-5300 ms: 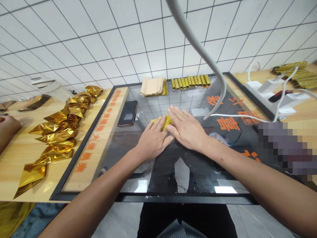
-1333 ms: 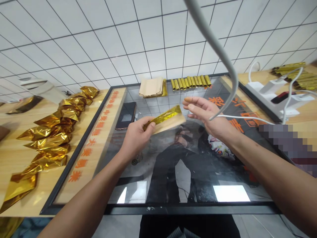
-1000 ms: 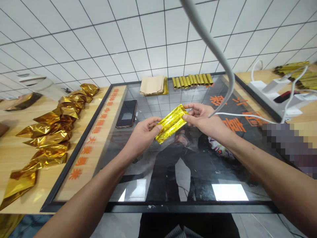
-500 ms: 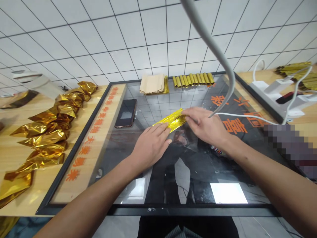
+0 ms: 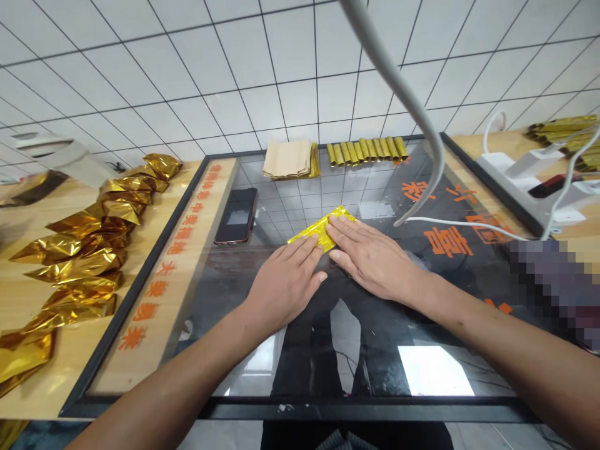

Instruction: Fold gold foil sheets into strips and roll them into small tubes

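Note:
A small sheet of shiny gold foil paper lies slantwise on the glass tabletop in the middle of the head view. My left hand rests its outstretched fingertips on the sheet's near left part. Flat across its right part lie the fingers of my right hand, covering some of the foil. Neither hand grips anything. Behind them, a stack of beige paper with gold edges stands by the tiled wall, and beside it a row of rolled gold paper tubes.
A phone lies left of my hands. Folded gold foil pieces line the wooden table at left. A grey flexible arm hangs down at right, near a white cable and a power strip. More gold rolls lie far right.
My right hand has come down and left from the sheet's right end. Its bent fingers have straightened flat over the foil, which now looks flatter. My left hand has stayed nearly still.

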{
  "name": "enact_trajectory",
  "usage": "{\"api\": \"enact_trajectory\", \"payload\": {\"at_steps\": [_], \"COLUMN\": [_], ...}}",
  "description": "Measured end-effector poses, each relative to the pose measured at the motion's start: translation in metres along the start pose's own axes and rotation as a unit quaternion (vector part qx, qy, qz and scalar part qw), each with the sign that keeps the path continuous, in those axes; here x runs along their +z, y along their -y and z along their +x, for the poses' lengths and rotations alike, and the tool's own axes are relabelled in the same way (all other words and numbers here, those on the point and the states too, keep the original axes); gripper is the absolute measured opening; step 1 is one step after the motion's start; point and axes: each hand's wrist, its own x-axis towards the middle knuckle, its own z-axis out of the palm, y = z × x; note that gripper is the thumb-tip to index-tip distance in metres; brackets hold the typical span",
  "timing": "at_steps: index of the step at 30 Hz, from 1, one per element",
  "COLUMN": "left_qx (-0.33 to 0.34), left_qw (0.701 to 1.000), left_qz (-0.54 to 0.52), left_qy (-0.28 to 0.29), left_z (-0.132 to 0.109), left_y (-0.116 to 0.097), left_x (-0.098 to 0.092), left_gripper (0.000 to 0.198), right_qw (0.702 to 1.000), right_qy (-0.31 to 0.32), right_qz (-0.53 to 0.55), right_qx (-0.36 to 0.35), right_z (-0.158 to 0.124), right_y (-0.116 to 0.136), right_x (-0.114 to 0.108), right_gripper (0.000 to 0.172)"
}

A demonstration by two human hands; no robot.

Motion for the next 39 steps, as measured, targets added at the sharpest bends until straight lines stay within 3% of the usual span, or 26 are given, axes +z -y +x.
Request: {"api": "enact_trajectory", "payload": {"at_steps": [5,17,23,28,30,33,35,39], "left_qx": [-0.012,-0.034,-0.032,-0.067,-0.085,-0.005,0.022,0.011], "left_qw": [0.998,0.996,0.999,0.995,0.992,0.998,1.0,0.999], "left_qz": [0.052,0.079,0.042,0.034,0.027,-0.003,-0.012,-0.025], "left_qy": [0.028,0.035,-0.01,-0.069,-0.085,-0.056,-0.015,0.033], "left_z": [-0.009,-0.034,-0.031,-0.005,0.01,0.024,0.025,0.016], "left_y": [-0.006,-0.005,-0.002,0.012,0.016,0.015,0.011,0.006], "left_x": [-0.005,-0.015,-0.028,-0.041,-0.038,-0.024,-0.012,0.004], "left_gripper": [0.059,0.059,0.041,0.031,0.032,0.047,0.058,0.067], "right_qw": [0.999,0.999,0.999,0.999,0.999,0.999,0.999,0.999], "right_qy": [0.013,0.004,-0.005,0.001,0.002,0.003,0.007,0.017], "right_qz": [-0.019,-0.046,-0.03,-0.042,-0.047,-0.047,-0.044,-0.042], "right_qx": [0.032,0.015,0.016,0.019,0.021,0.019,0.021,0.029], "right_z": [0.002,0.0,0.001,0.002,0.001,0.001,0.002,0.003], "right_y": [-0.006,-0.01,-0.01,-0.009,-0.01,-0.009,-0.009,-0.009], "right_x": [-0.002,0.004,0.006,0.007,0.006,0.006,0.005,0.002], "right_gripper": [0.065,0.066,0.065,0.068,0.068,0.068,0.069,0.067]}}
